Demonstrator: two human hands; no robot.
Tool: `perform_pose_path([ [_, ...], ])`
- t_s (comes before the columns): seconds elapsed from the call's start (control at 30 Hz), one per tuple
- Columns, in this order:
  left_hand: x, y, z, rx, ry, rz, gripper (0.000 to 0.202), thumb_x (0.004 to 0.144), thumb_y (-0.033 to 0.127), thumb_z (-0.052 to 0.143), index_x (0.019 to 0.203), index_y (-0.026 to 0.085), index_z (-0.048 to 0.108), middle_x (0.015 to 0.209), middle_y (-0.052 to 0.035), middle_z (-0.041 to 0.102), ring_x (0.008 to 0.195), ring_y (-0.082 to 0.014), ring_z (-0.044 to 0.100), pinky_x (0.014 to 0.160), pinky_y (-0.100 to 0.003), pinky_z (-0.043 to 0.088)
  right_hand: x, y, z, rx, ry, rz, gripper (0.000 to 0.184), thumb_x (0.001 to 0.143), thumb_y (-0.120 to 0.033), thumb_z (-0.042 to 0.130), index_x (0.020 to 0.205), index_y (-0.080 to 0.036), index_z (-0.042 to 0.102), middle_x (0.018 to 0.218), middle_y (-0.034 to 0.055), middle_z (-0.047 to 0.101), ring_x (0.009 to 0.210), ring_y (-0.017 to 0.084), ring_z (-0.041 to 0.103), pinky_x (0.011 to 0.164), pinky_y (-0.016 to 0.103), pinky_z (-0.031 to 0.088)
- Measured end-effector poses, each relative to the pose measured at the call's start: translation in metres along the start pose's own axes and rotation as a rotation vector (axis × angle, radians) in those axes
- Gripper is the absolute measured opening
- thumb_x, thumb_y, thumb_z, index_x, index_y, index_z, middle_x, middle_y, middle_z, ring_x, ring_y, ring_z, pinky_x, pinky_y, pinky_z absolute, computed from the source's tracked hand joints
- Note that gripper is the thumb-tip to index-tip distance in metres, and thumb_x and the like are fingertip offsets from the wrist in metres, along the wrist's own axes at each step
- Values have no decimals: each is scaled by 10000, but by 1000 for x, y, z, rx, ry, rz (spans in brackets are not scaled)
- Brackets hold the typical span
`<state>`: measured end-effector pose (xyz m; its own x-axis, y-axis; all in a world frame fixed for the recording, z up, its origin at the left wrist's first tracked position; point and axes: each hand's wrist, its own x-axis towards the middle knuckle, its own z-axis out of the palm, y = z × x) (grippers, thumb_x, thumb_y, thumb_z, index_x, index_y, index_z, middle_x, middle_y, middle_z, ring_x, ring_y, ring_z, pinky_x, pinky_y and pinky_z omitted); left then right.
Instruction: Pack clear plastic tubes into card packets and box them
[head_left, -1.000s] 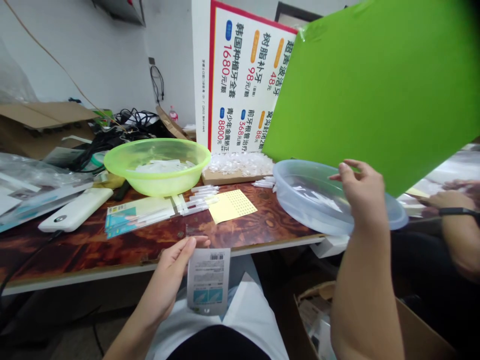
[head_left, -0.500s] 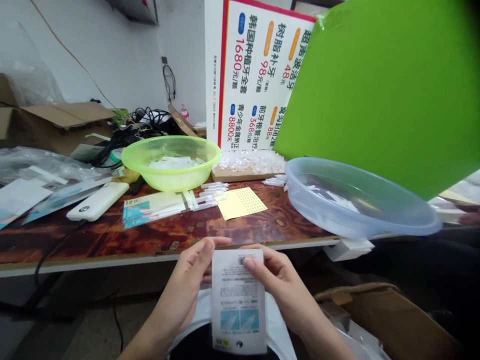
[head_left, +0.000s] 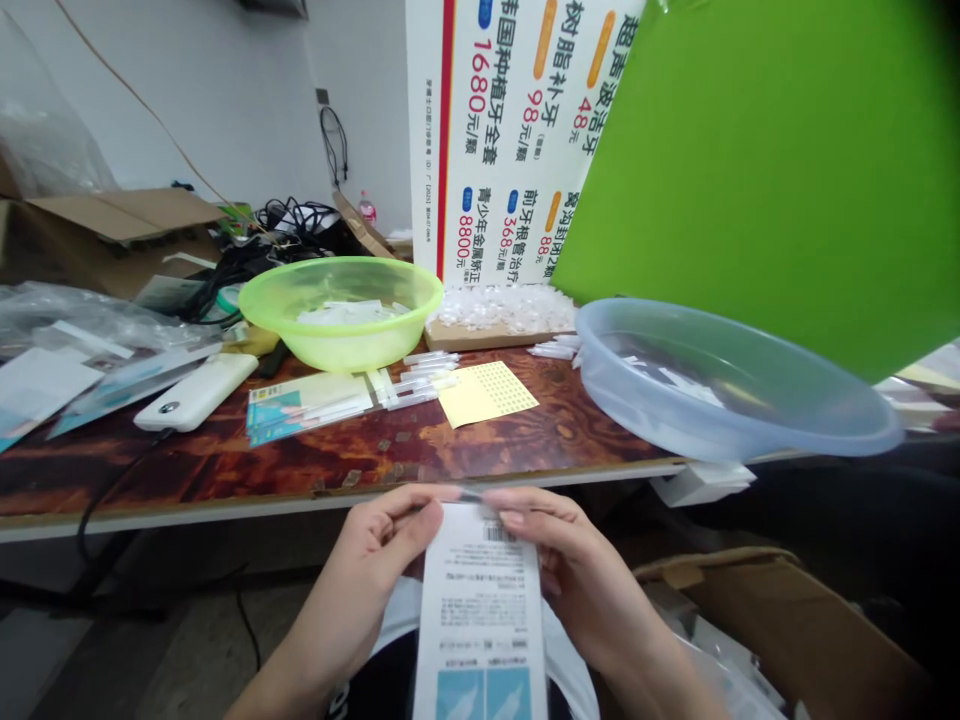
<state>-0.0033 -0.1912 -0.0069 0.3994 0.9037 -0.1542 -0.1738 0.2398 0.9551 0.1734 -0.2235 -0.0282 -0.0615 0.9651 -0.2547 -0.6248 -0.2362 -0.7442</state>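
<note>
Between my hands hangs a flat white printed packet (head_left: 480,590), its text side towards me, with a barcode near the top and blue pictures low down. My left hand (head_left: 394,545) pinches its upper left corner between thumb and fingers. At the upper right edge, my right hand (head_left: 570,540) grips it with the thumb on the front. Both sets of fingertips almost meet along the packet's top edge. The packet's lower end runs out of view.
On the table stand a yellow-green basin (head_left: 337,345) and a blue basin (head_left: 720,430), both with white pieces inside. Between them lie a yellow sticker sheet (head_left: 480,400), clear tubes (head_left: 424,385), printed cards (head_left: 300,405) and a cardboard tray (head_left: 487,335). An open carton (head_left: 795,600) sits lower right.
My left hand has come onto the packet's top left corner. The right hand has shifted to its top edge. The packet appears closer and lower in view.
</note>
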Motion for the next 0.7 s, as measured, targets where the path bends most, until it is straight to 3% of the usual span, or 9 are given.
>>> perform_pose_path([
  [0.13, -8, -5, -11, -29, -5, 18, 280, 842, 397, 716, 1041, 200, 704, 791, -35, 742, 676, -132, 649, 615, -192, 501, 0, 4, -2, -47, -95, -12, 287, 646, -334, 840, 873, -162, 807, 543, -21, 541, 433, 17, 309, 390, 144, 198],
  [0.23, -10, -11, -19, 10, -56, 33, 270, 887, 409, 661, 1100, 244, 650, 717, -11, 718, 628, -131, 635, 612, -207, 496, 1, 13, -5, -46, -86, -80, 280, 673, -358, 825, 901, -198, 808, 525, -32, 502, 433, 32, 328, 398, 152, 226],
  [0.4, -11, -22, -28, 183, 43, 299, 145, 920, 369, 621, 886, 245, 687, 723, 28, 633, 629, -86, 528, 596, -157, 409, 3, 26, -5, -19, -77, -322, 48, 690, -267, 773, 670, -225, 784, 652, -8, 548, 508, 61, 417, 423, 177, 255],
  [0.5, -12, -26, -31, 275, 83, 415, 173, 939, 315, 591, 825, 247, 703, 746, 32, 606, 632, -88, 491, 594, -168, 386, 3, 27, -1, 42, -149, -362, 118, 697, -186, 706, 591, -216, 749, 604, -21, 460, 519, 72, 395, 449, 193, 253],
  [0.7, -14, -32, -32, 341, 110, 513, 266, 945, 251, 550, 727, 222, 699, 645, 20, 567, 596, -116, 496, 592, -223, 376, 3, 23, 5, 106, -288, -364, 199, 741, -147, 641, 579, -220, 729, 626, -15, 429, 549, 97, 397, 460, 225, 237],
])
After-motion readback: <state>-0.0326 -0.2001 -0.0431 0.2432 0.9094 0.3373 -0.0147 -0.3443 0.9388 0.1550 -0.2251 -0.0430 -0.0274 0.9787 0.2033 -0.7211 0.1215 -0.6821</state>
